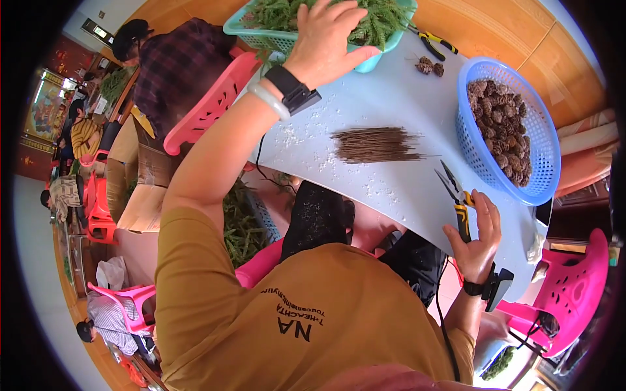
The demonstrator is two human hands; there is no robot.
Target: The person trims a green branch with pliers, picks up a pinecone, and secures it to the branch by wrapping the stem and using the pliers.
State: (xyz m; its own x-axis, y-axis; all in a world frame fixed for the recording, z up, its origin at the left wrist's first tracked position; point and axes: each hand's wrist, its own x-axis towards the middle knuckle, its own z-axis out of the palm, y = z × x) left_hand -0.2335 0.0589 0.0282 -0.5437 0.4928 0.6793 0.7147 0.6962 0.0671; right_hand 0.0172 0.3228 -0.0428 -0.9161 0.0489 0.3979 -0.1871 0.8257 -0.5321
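At the far side of the table, my left hand is over artificial green sprigs heaped in a light green basket. Its fingers are spread, and I cannot tell whether they touch the sprigs. My right hand, near the table's right side, holds long-nose pliers with black and yellow handles loosely; their jaws are parted and point away from me. Between the hands, a bundle of thin brown stems lies flat on the pale table.
A blue basket of pine cones stands at right. Loose cones lie near yellow-black pliers at the back. Pink chairs flank the table. A cardboard box and several seated people are at left.
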